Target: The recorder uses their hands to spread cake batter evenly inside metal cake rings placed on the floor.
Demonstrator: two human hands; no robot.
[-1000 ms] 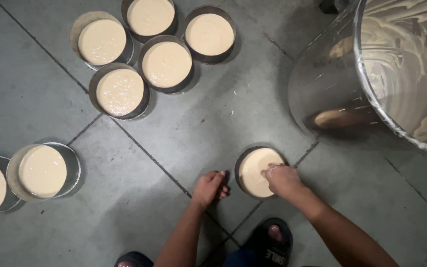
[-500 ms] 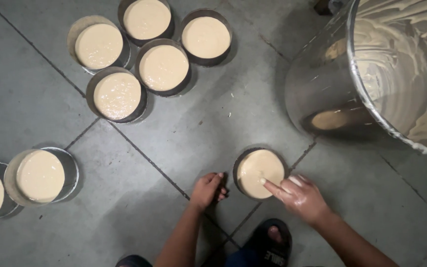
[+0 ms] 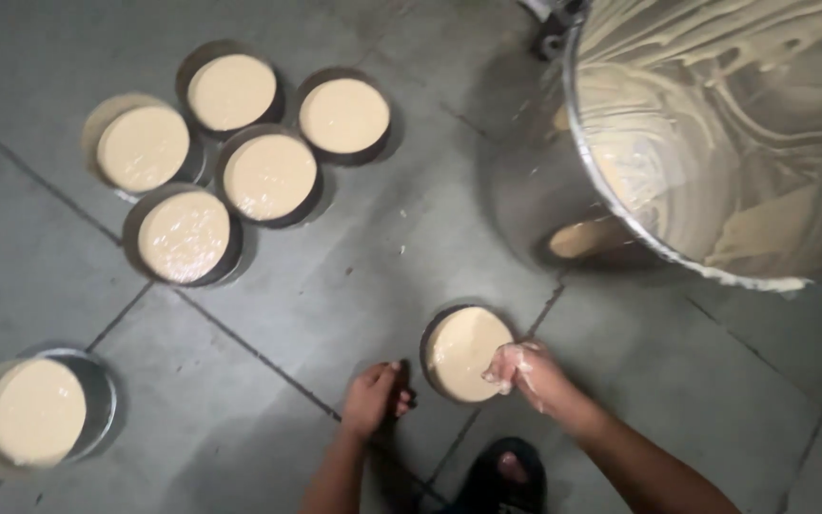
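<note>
A round tin of pale batter (image 3: 463,352) sits on the grey tiled floor (image 3: 392,238) between a person's hands, the batter-smeared right hand (image 3: 525,373) now curled loosely against its right rim, fingers no longer stretched flat, the left hand (image 3: 375,398) half-closed, empty, just beside its left.
</note>
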